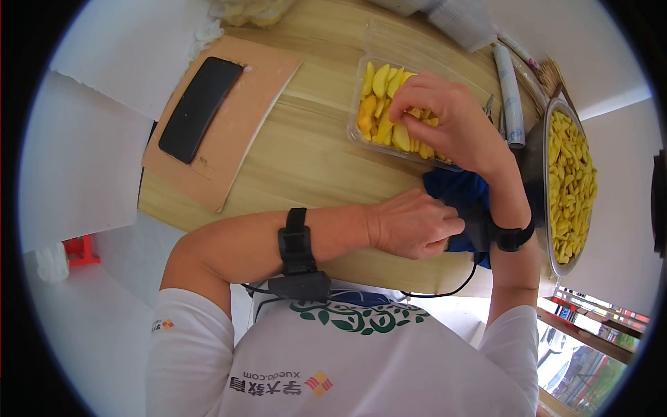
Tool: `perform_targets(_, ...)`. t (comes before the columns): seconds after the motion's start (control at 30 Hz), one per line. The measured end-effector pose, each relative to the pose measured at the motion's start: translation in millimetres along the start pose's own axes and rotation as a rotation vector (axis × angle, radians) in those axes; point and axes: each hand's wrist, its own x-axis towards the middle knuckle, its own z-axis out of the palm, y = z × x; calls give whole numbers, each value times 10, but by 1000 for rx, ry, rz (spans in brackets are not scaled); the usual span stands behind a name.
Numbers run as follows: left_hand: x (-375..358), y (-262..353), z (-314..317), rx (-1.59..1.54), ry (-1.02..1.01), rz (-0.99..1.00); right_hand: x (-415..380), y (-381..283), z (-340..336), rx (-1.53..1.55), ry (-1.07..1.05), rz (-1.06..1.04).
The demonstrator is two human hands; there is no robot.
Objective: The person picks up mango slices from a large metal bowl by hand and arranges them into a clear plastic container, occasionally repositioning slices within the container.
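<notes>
- The right hand (pixel 453 124) hovers over a clear plastic container (pixel 354 124), its fingers curled toward the thumb; whether a slice is pinched between them cannot be told.
- The left hand (pixel 415 224), set apart from the right, is loosely closed at a dark blue cloth (pixel 451 183) near the table edge; whether it grips the cloth cannot be told.
- Black straps circle the left forearm and the right wrist, with a black cable running below the left hand.
- The container stands on the wood-grain table (pixel 299 153) under the right hand, holding yellow fruit slices (pixel 380 80), some paler and some more orange.
- To the right of the right forearm, a large metal bowl (pixel 548 229) holds a heap of yellow fruit pieces (pixel 571 187).
- Beyond the right hand, a pale patterned roll (pixel 509 97) lies beside the bowl, near a bundle of thin sticks (pixel 551 73).
- Stacked clear plastic containers (pixel 462 24) are at the far right edge of the table.
- On the left, a black smartphone (pixel 200 110) lies on a brown cardboard sheet (pixel 226 156).
- A clear bag (pixel 256 12) with yellow contents sits at the far edge.
</notes>
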Motion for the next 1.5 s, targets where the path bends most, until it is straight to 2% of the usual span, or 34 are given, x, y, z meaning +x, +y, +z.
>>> perform_targets(0.33,8,19,-38,-27,10,14,-43,19,45,-62,108,-30)
perform_targets(0.47,19,13,-28,-38,57,49,-123,1,-25,-83,43,-13)
perform_targets(0.57,29,9,-29,-25,116,74,-271,0,-110,-14,150,59)
perform_targets(0.63,42,19,-23,-60,191,30,-405,-81,-215,66,290,252)
perform_targets(0.67,50,20,-31,-70,177,47,-479,-68,-212,54,308,265)
perform_targets(0.73,65,24,-55,-60,190,-51,-674,23,-134,411,576,363)
perform_targets(0.77,71,31,-61,-71,174,-35,-769,69,-122,400,598,373)
perform_targets(0.87,87,34,-83,-74,129,-85,-1001,264,-84,685,838,501)
perform_targets(0.9,82,28,-73,-69,126,-92,-1065,350,-47,679,862,502)
perform_targets(0.97,93,31,-57,-66,107,-90,-1160,499,36,861,945,586)
perform_targets(1.03,109,34,-65,-71,121,-97,-1240,572,82,856,956,600)
perform_targets(1.1,129,52,-90,-71,99,-107,-1281,539,57,810,782,671)
perform_targets(1.17,140,67,-103,-73,77,-112,-1338,485,35,728,746,653)
perform_targets(1.23,138,68,-117,-81,51,-155,-1410,447,14,388,537,630)
perform_targets(1.3,106,54,-113,-61,42,-146,-1418,318,39,259,416,662)
perform_targets(1.37,123,64,-87,-59,33,-122,-1415,381,137,31,406,581)
perform_targets(1.43,155,113,-109,-19,9,-220,-1392,491,208,-59,483,525)
perform_targets(1.5,157,121,-114,-36,14,-225,-1318,537,214,-82,498,544)
